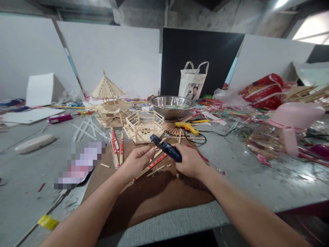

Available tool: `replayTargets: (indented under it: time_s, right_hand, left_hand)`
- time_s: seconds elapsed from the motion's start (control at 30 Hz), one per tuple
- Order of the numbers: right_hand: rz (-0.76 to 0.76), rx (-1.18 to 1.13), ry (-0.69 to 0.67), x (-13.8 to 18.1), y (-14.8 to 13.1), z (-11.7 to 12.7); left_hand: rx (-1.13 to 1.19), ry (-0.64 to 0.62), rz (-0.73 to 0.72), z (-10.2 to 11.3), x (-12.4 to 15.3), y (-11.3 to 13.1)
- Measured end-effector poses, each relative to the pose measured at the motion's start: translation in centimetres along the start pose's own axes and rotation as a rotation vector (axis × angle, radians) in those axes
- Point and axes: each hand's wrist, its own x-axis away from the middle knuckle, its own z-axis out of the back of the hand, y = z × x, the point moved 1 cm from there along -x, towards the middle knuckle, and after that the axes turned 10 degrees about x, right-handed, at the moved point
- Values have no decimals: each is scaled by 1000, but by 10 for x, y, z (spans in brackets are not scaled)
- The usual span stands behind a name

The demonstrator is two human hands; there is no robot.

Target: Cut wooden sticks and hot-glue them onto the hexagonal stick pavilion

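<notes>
My right hand (pixel 190 160) is wrapped round a dark blue hand tool (pixel 168 149) that looks like a cutter, its front end pointing up and left. A thin wooden stick (pixel 162 140) shows at the tool's front end. My left hand (pixel 137 160) is closed, thumb and forefinger pinched at the near end of that stick. Below the hands, red-wrapped chopsticks (pixel 154 165) and short cut pieces (pixel 156 171) lie on a brown board (pixel 154 202). Just beyond stands an open stick frame with railings (pixel 144 128). The tool's jaws are partly hidden.
A stick pavilion with a pointed roof (pixel 108 91) stands behind left. A steel bowl (pixel 172 107), a yellow glue gun (pixel 187 128) with a black cord, and a paper bag (pixel 192 82) are behind. A phone (pixel 82 164) lies left; a pink-lidded bottle (pixel 272 137) stands right.
</notes>
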Motion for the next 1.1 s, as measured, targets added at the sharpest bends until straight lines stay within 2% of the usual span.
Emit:
replayTargets:
  time_s: [0.2, 0.37, 0.5, 0.67, 0.77, 0.9, 1.1]
  right_hand:
    - [42, 10, -14, 1, 0, -1]
    - [65, 38, -13, 2, -2, 1]
    - [21, 94, -36, 2, -3, 0]
    - [-58, 108, -48, 0, -2, -3]
    - [-79, 94, -51, -2, -3, -3]
    - [-57, 78, -52, -2, -3, -2]
    - [33, -4, -30, -1, 3, -1]
  left_hand:
    - [322, -207, 200, 7, 0, -1]
    - [373, -260, 250, 10, 2, 1]
    - [206, -185, 167, 7, 1, -1]
    - [-312, 161, -145, 1, -4, -10]
    - [-500, 275, -181, 0, -5, -13]
    - [-501, 241, -121, -2, -3, -5]
    - [-145, 34, 2, -3, 1, 4]
